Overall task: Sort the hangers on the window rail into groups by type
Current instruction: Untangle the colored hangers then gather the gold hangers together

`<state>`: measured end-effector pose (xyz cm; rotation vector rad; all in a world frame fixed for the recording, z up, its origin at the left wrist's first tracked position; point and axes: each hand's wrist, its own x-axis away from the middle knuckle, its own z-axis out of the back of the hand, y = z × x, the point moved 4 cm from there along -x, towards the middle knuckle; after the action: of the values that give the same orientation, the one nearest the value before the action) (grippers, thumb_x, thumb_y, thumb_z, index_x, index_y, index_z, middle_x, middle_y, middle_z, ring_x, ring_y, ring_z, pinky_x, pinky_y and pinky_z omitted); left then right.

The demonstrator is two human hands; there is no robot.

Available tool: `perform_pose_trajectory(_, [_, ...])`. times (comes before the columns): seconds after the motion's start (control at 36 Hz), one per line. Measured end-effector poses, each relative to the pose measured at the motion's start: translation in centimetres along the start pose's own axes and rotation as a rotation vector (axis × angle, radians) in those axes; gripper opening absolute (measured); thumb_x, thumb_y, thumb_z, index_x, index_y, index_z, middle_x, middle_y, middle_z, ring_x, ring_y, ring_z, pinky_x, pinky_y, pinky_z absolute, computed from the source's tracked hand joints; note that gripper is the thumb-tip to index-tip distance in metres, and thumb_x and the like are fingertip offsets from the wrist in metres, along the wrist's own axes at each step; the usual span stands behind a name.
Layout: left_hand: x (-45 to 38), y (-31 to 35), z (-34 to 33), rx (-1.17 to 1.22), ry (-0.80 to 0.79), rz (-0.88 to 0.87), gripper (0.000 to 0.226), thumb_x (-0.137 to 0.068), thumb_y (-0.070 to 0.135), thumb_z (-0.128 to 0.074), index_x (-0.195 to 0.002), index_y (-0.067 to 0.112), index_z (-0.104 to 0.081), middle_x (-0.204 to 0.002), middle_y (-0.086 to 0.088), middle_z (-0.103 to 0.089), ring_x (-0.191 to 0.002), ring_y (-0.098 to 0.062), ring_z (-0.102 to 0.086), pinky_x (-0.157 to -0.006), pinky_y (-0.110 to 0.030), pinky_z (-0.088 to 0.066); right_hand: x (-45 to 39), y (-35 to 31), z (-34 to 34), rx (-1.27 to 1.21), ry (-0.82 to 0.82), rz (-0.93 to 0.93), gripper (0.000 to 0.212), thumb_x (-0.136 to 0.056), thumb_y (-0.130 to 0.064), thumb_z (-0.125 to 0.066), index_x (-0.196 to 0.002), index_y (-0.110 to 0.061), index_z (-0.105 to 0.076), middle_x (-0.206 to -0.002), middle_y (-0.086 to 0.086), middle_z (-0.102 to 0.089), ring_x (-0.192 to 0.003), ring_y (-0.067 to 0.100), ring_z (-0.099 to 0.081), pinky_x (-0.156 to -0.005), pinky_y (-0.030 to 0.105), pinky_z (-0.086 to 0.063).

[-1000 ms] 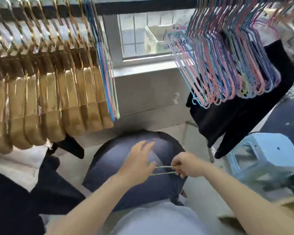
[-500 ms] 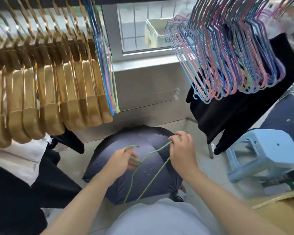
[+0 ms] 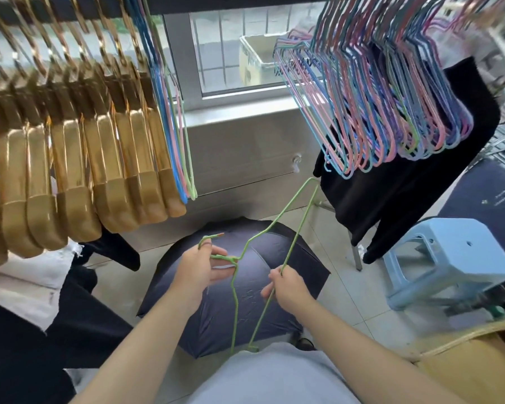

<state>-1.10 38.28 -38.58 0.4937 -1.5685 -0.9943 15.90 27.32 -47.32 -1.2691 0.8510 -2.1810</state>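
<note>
Swung up since half a second ago: green wire hanger (image 3: 277, 228), far tip now at 12 o'clock. Thin, light, bendy. Left hand (image 3: 200, 269) pinches neck under hook; right hand (image 3: 289, 285) pinches bottom bar. Best held there.

One green wire hanger (image 3: 277, 228), one blue stool (image 3: 449, 258), one open umbrella (image 3: 245, 301) (gold and pastel hangers beyond counting)

pale tiled floor (image 3: 337, 290) with open dark umbrella (image 3: 245, 301) and light-blue plastic stool (image 3: 449, 258)
</note>
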Motion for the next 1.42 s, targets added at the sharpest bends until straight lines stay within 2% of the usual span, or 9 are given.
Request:
perform_pose_trajectory(0.17, [1.2, 0.6, -1.5, -0.004, 0.032, -0.015, 0.042, -0.113, 0.026, -0.037, -0.096, 0.001, -0.067, -0.094, -0.020, -0.078, -0.076, -0.032, -0.078, -0.062, -0.028, -0.059, -1.4, -1.2, 1.9, -0.046, -0.063, -0.058, 0.021, -0.106, -0.017, -0.038, -0.090, -0.010, -0.051, -0.078, 0.017, -0.074, -0.055, 0.023, -0.064, -0.050, 0.026, -0.043])
perform_pose_trajectory(0.28, [1.7, 1.1, -2.1, -0.025, 0.021, -0.028, 0.044, -0.112, 0.030, -0.037, -0.094, 0.007, -0.071, -0.107, -0.012, -0.076, -0.089, -0.030, -0.078, -0.078, -0.032, -0.059, -2.2, -2.8, 2.4, 0.232, -0.067, -0.001, 0.031, -0.104, -0.033, -0.040, -0.096, -0.007, -0.055, -0.097, 0.017, -0.076, -0.082, 0.033, -0.071, -0.073, 0.036, -0.055])
perform_pose_trajectory(0.42, [2.2, 3.6, -3.1, -0.110, 0.023, -0.091, 0.047, -0.109, 0.037, -0.039, -0.084, 0.020, -0.075, -0.115, 0.002, -0.068, -0.093, -0.021, -0.075, -0.102, -0.046, -0.055, 0.3, -6.7, 3.1, 0.255, 0.267, 0.220, 0.036, -0.106, -0.034, -0.039, -0.134, -0.016, -0.053, -0.133, 0.006, -0.051, -0.118, 0.029, -0.054, -0.091, 0.037, -0.041])
perform_pose_trajectory(0.58, [4.0, 6.6, -5.7, -0.105, -0.005, -0.178, 0.043, -0.106, 0.045, -0.039, -0.088, 0.030, -0.075, -0.106, -0.001, -0.073, -0.099, -0.024, -0.072, -0.098, -0.046, -0.056, 3.3, -10.7, 0.2, -0.158, -0.042, 0.358, 0.044, -0.091, -0.019, -0.060, -0.132, -0.033, -0.054, -0.095, -0.010, -0.070, -0.097, 0.014, -0.066, -0.087, 0.034, -0.051])
perform_pose_trajectory(0.75, [5.8, 13.7, -8.9, -0.313, -0.252, -0.325, 0.024, -0.106, 0.034, -0.051, -0.128, 0.028, -0.057, -0.116, 0.005, -0.060, -0.093, -0.010, -0.062, -0.068, -0.016, -0.052, 3.0, -16.0, 5.3, -0.195, 0.126, 0.399, 0.032, -0.092, 0.002, -0.041, -0.094, -0.019, -0.065, -0.062, -0.010, -0.065, -0.058, 0.012, -0.054, -0.053, 0.024, -0.038])
perform_pose_trajectory(0.86, [8.5, 22.1, -7.0, -0.523, -0.290, -0.609, 0.043, -0.103, 0.033, -0.060, -0.145, 0.029, -0.053, -0.138, 0.009, -0.059, -0.118, -0.010, -0.060, -0.096, -0.028, -0.049, 3.6, -20.3, 11.9, -0.104, 0.247, 0.379, 0.024, -0.102, -0.006, -0.045, -0.115, -0.019, -0.061, -0.075, -0.003, -0.072, -0.071, 0.014, -0.063, -0.056, 0.026, -0.047])
perform_pose_trajectory(1.03, [8.8, 34.7, 0.0, -0.789, 0.321, -1.179, 0.032, -0.102, 0.028, -0.054, -0.133, 0.027, -0.062, -0.132, -0.001, -0.063, -0.112, -0.021, -0.063, -0.094, -0.035, -0.048, 6.4, -28.2, 17.7, -0.128, 0.183, 0.448, 0.017, -0.102, -0.006, -0.056, -0.088, -0.008, -0.066, -0.078, 0.006, -0.072, -0.047, 0.013, -0.042, -0.050, 0.028, -0.042])
perform_pose_trajectory(1.11, [6.3, 37.8, 2.8, -0.901, 0.425, -1.087, 0.038, -0.106, 0.032, -0.046, -0.140, 0.017, -0.056, -0.146, -0.011, -0.055, -0.128, -0.033, -0.055, -0.106, -0.046, -0.044, 6.9, -30.7, 19.1, -0.095, 0.252, 0.506, 0.025, -0.100, -0.009, -0.059, -0.078, 0.000, -0.065, -0.052, 0.001, -0.056, -0.040, 0.011, -0.039, -0.042, 0.024, -0.036])
perform_pose_trajectory(1.42, [4.3, 39.7, 4.8, -1.360, 0.521, -0.775, 0.070, -0.107, 0.056, -0.001, -0.156, 0.025, -0.039, -0.159, -0.004, -0.046, -0.146, -0.025, -0.044, -0.109, -0.043, -0.042, 4.6, -36.7, 22.1, 0.185, 0.579, 0.517, 0.029, -0.100, -0.015, -0.055, -0.076, 0.001, -0.060, -0.080, 0.018, -0.069, -0.070, 0.033, -0.069, -0.065, 0.043, -0.059])
